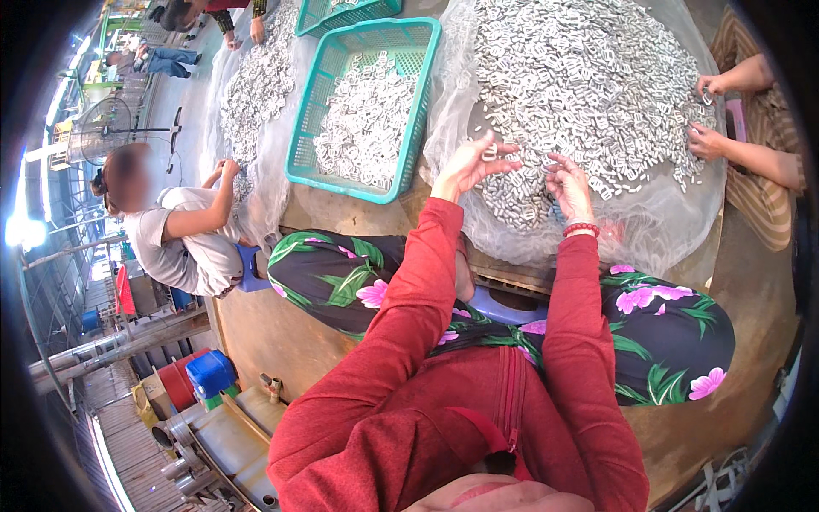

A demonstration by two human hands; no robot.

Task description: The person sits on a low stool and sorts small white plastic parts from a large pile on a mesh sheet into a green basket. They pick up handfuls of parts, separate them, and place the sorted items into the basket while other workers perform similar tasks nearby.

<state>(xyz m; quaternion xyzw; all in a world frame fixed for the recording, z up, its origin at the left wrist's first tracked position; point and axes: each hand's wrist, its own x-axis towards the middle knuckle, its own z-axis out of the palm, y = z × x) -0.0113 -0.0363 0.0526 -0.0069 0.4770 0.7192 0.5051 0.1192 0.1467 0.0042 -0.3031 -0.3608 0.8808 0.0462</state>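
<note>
A wide heap of small silvery metal buckles point(589, 77) lies on clear plastic sheeting point(657, 243) in front of me. At the heap's near left edge, my left hand point(469, 168) holds one small metal buckle point(489, 154) near the base of its fingers, with thumb and fingertips stretched out to the right. To the right of it, my right hand point(570, 189), with a red bead bracelet point(582, 229) at the wrist, hovers over the near edge of the heap. Its fingers are curled and drawn together; what they hold, if anything, is too small to make out.
Left of the heap stands a teal plastic basket point(304, 128) with similar pieces in it; another teal basket point(358, 14) is behind. At the right, a co-worker's hands point(710, 141) touch the heap. A seated person point(175, 226) works at another heap point(256, 107) on the left.
</note>
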